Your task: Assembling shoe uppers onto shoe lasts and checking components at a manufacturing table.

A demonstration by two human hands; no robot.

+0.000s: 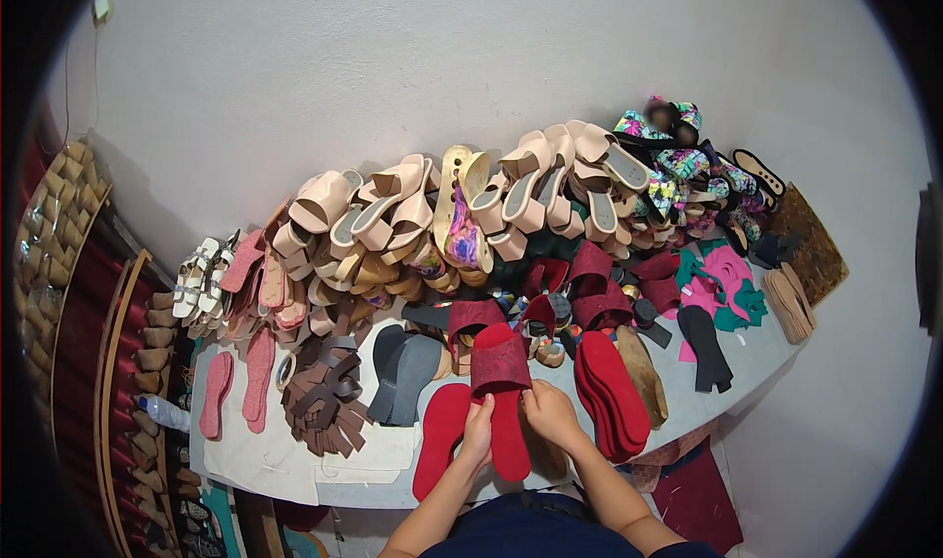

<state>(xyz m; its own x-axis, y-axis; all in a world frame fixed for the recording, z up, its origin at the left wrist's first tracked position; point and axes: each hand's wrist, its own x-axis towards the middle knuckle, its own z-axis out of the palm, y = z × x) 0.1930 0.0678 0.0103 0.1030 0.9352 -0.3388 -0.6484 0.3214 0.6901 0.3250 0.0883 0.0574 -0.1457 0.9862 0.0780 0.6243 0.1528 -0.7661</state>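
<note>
At the table's front edge, both my hands hold a slide sandal (509, 445) with a bright red footbed and a wide dark red strap. My left hand (478, 432) is closed on its left side, thumb at the strap's lower edge. Closed on the right side, my right hand (552, 416) grips where strap meets sole; its fingertips are partly hidden. A loose red insole (442, 435) lies left of my left hand. Right of my right hand lies a stack of red insoles (611, 396), beside a tan sole (643, 381). More dark red sandals (601, 303) sit just beyond.
A long heap of beige heeled sandals (530, 190) lines the wall. Patterned sandals (678, 180) pile up at the right. Brown straps (329, 396), grey soles (408, 376) and pink insoles (259, 376) lie on the white table (265, 460). Shelves of shoe forms (152, 362) stand left.
</note>
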